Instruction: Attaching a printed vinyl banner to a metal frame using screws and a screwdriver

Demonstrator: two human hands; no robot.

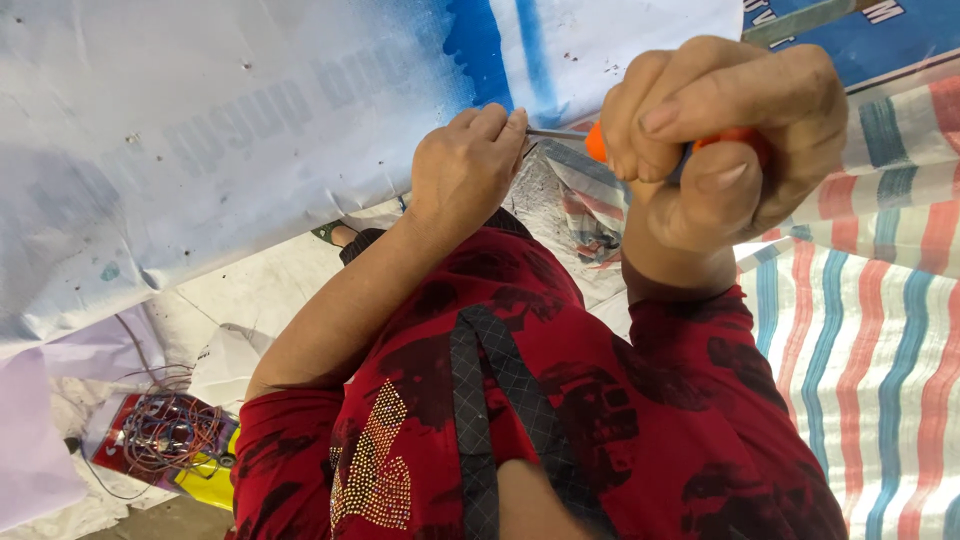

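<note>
Striped tarpaulin (880, 330) and a printed white-and-blue sheet (200, 120) surround a person seated in red patterned clothing.

Nearest the camera, the right hand (725, 150) has its fingers wrapped tight around the orange handle of a screwdriver (600, 138). Its metal shaft runs to the left hand (465, 170), whose fingers pinch together at the tip; what they hold is hidden. Judged from this grip, the step goes best with the shaft kept straight and pressure steady. Tangled wires (165, 430) lie on the floor, well apart.
</note>
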